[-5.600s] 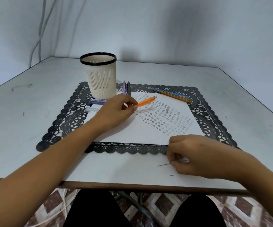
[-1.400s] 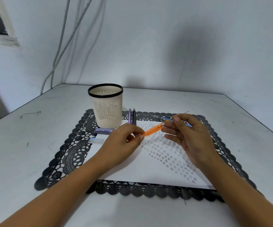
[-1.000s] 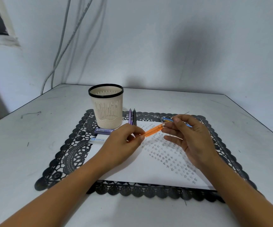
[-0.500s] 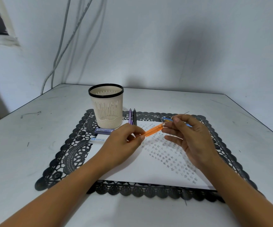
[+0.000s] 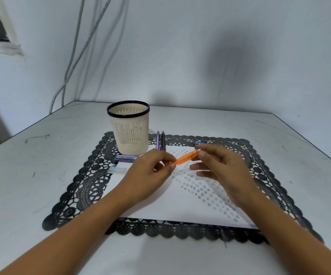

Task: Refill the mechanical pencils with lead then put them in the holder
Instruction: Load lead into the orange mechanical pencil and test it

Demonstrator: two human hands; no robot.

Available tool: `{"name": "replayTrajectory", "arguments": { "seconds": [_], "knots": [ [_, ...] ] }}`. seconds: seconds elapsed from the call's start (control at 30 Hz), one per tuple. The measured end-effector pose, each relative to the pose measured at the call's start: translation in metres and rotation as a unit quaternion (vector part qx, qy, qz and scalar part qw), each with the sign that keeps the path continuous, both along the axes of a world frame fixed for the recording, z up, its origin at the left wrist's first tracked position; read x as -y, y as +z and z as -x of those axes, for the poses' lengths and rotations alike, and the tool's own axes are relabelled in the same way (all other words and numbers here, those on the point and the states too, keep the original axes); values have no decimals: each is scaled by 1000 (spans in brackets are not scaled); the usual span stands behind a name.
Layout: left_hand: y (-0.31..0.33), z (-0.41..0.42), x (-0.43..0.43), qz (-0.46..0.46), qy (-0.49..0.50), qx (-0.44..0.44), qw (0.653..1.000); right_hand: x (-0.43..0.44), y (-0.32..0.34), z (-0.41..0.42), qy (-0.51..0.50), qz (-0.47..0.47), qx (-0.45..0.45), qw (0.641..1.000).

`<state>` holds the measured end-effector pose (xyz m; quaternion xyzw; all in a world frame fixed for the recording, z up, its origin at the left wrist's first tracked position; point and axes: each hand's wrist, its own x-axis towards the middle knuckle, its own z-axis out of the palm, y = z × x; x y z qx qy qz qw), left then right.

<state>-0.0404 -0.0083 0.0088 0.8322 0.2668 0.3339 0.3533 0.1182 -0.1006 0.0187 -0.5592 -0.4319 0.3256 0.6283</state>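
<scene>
A grey table (image 5: 41,175) fills the head view. On it lies a black lace mat (image 5: 85,187), and on the mat a white paper (image 5: 170,207) printed with small stars.

A cream holder (image 5: 130,135) with a black rim stands upright on the mat's far left part, beyond the left hand's fingers and apart from them.

The left hand (image 5: 148,177) and right hand (image 5: 224,171) meet above the paper. Between them is an orange pencil (image 5: 186,158), held off the paper and slanting up towards the right. The left thumb and fingers are curled round its lower end, which is hidden inside the grip. The right thumb and forefinger are closed together on its upper, white-tipped end. The other right fingers are spread loosely below, apart from the pencil. Whether any lead is between the fingertips cannot be seen.

Two lead boxes (image 5: 126,157) lie just left of the left knuckles, at the foot of the holder.

A purple pencil (image 5: 157,141) and a black pencil (image 5: 163,141) lie side by side just beyond the left fingers. A blue pencil (image 5: 200,142) shows just beyond the right fingertips.
</scene>
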Motion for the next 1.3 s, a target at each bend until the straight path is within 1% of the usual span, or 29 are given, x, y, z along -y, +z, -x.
{"name": "replayTrajectory", "arguments": {
  "seconds": [0.3,0.4,0.47,0.53,0.63,0.77,0.83,0.9,0.93,1.0,1.03,1.1,1.23,1.3],
  "knots": [
    [-1,0,0,-1,-3,0,1000,1,0,2,4,22,92,996],
    [-1,0,0,0,-2,-3,1000,0,0,2,-16,18,77,997],
    [-1,0,0,1,0,-6,1000,0,1,2,-42,2,60,997],
    [-1,0,0,2,0,-5,1000,1,2,1,-62,-19,64,996],
    [-1,0,0,-2,0,-4,1000,2,2,1,-69,-29,101,992],
    [-1,0,0,-5,2,-8,1000,2,-1,2,-56,-19,150,987],
    [-1,0,-1,-6,2,-12,1000,1,-2,-4,-70,-16,173,982],
    [-2,0,-1,-3,2,-11,1000,-1,-5,-16,-116,5,217,969],
    [-2,0,-2,-1,1,-10,1000,-3,-6,-23,-143,24,259,955],
    [-3,0,-2,0,0,-12,1000,-6,-9,-33,-173,68,360,914],
    [-3,0,-2,0,-1,-14,1000,-7,-11,-37,-172,88,400,896],
    [-3,0,-2,-1,-4,-18,1000,-7,-13,-39,-146,122,450,873],
    [-2,0,-2,0,-1,-17,1000,-4,-15,-38,-107,186,506,836],
    [-3,0,-3,1,-1,-17,1000,-4,-16,-38,-90,213,517,824]
  ]
}}
